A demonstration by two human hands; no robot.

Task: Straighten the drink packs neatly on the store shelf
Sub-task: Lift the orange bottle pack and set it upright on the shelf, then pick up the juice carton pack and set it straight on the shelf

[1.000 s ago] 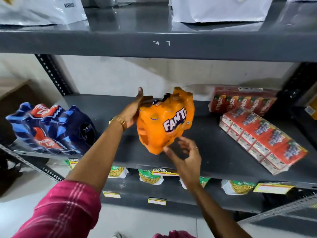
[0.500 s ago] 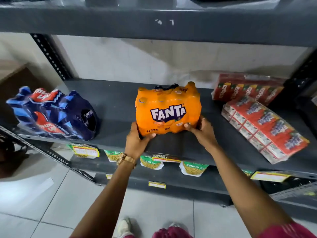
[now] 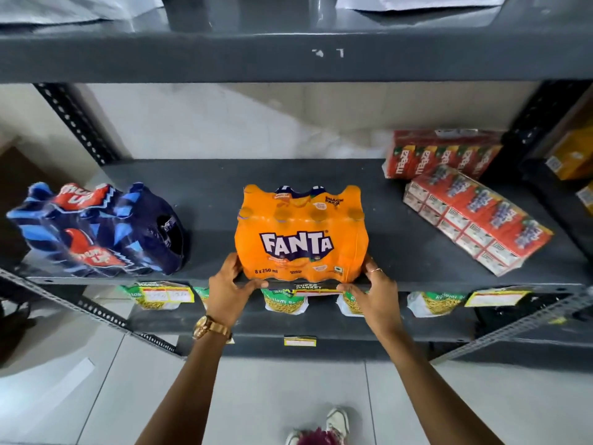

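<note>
On the dark grey shelf [image 3: 208,187] we see a blue Thums Up pack [image 3: 96,229] lying tilted at the left end, well apart from the orange Fanta pack [image 3: 301,232] that stands upright at the front edge in the middle. To the right, a red Maaza carton pack [image 3: 442,155] stands at the back, and a second red carton pack [image 3: 475,220] lies askew just in front of it. Snack bags [image 3: 284,305] and a yellow price label [image 3: 309,288] hang below the shelf edge. We hold our left hand [image 3: 229,290] against the Fanta pack's lower left corner and our right hand [image 3: 373,289] against its lower right corner, fingers spread and pressing inward on the wrap, thumbs along the shelf lip. A gold watch [image 3: 211,327] sits on our left wrist.
</note>
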